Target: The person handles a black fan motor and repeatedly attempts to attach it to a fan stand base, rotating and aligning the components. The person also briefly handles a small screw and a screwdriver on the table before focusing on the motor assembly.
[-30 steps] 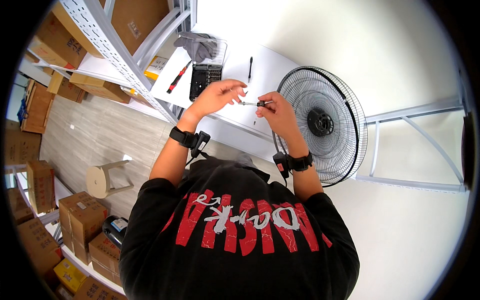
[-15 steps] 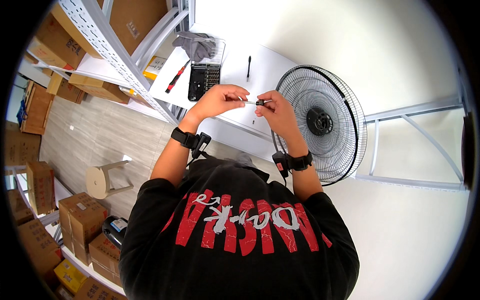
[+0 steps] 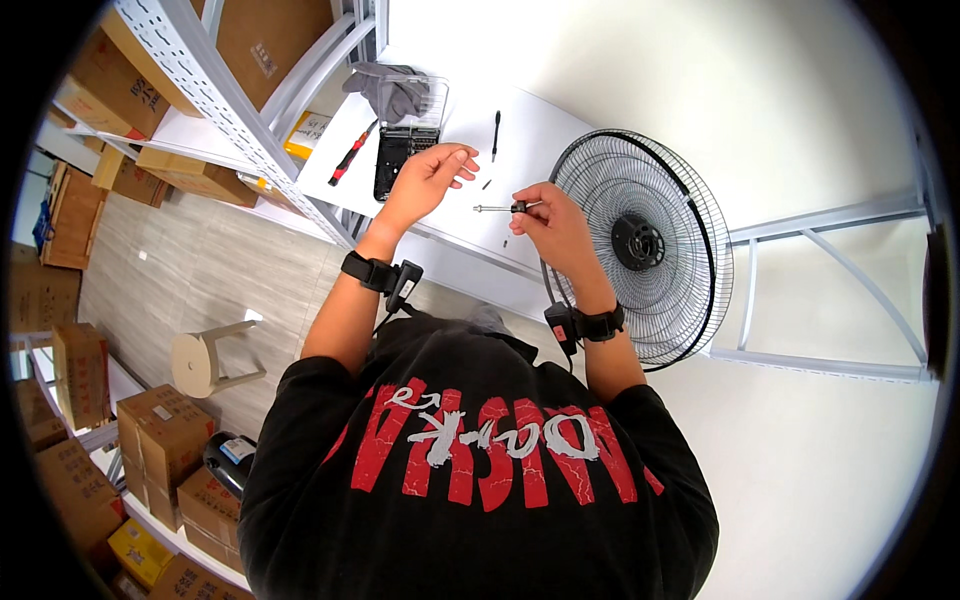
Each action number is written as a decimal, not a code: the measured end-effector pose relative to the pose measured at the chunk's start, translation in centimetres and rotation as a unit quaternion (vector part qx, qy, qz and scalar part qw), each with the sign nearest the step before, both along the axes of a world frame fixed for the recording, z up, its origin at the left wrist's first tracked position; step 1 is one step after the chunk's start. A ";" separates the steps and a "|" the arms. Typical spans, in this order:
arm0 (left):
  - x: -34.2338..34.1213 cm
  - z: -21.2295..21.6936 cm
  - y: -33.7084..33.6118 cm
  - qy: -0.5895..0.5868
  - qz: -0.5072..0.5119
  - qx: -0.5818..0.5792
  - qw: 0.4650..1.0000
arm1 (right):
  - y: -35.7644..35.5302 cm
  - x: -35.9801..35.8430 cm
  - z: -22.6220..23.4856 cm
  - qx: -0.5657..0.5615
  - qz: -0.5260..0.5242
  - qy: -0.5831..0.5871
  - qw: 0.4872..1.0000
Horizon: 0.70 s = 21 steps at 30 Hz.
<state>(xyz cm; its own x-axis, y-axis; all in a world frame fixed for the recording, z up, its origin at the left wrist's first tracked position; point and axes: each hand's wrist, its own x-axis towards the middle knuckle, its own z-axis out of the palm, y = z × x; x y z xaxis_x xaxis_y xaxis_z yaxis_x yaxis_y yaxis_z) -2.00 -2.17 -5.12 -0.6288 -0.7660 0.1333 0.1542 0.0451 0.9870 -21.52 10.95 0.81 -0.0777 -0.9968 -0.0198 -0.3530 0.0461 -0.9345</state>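
Observation:
My right hand (image 3: 552, 226) is closed around the black handle of a small screwdriver (image 3: 492, 208), whose thin metal shaft points left above the white table. Apart from it, my left hand (image 3: 428, 184) is over the table's near edge with its fingers loosely bent and spread, and I see nothing in them. Partly behind that hand lies an opened black bit case (image 3: 394, 160) holding rows of bits under a raised clear lid. One small dark bit (image 3: 487, 184) rests on the table between my hands. Another small piece (image 3: 505, 243) lies close to the front edge.
A slim black tool (image 3: 497, 132) and a red-and-black screwdriver (image 3: 352, 155) lie on the white table (image 3: 540, 115). Grey cloth (image 3: 402, 95) is bunched at its back. At right stands a large fan (image 3: 640, 243). Shelves with cardboard boxes (image 3: 160, 440) and a stool (image 3: 197, 364) are left.
My left hand has let go of the screwdriver's shaft end and moved left and up toward the bit case. My right hand stays nearly still with the screwdriver.

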 end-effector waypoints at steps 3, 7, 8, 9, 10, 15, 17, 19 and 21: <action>0.4 0.6 0.5 -0.019 -0.097 -0.053 0.994 | 0.1 -0.1 0.1 0.005 -0.002 0.003 1.000; 0.4 0.8 0.5 -0.073 -0.111 -0.089 0.987 | 0.0 0.1 0.5 0.007 -0.003 0.012 1.000; 0.3 0.7 0.1 -0.048 -0.095 -0.047 0.993 | 0.0 0.1 0.5 0.005 -0.002 0.012 1.000; 0.3 0.6 0.0 -0.023 -0.080 -0.004 0.997 | 0.0 0.1 0.5 0.004 -0.004 0.009 1.000; 0.2 0.5 0.1 -0.017 -0.084 0.020 0.996 | 0.0 0.1 0.4 0.003 -0.006 0.007 1.000; 0.0 -0.3 1.5 -0.003 -0.150 0.005 0.989 | 0.0 -0.3 0.0 0.003 -0.012 -0.004 1.000; -0.1 -0.5 1.4 -0.013 -0.127 -0.013 0.992 | -0.1 0.0 0.6 0.012 -0.010 0.008 1.000; -0.3 -0.1 0.6 -0.033 -0.070 -0.007 0.997 | -0.1 0.0 0.7 0.011 -0.010 0.015 1.000; -0.5 -0.1 0.3 -0.012 -0.062 0.047 0.997 | -0.1 0.0 0.7 0.010 -0.012 0.016 1.000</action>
<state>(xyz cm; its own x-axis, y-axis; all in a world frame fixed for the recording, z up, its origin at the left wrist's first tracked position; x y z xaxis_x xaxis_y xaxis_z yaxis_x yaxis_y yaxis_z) -2.45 -1.84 -5.20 -0.7221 -0.6900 0.0485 0.1290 -0.0655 0.9895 -21.52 10.90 1.51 -0.1033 -0.9940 -0.0363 -0.3817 0.0733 -0.9214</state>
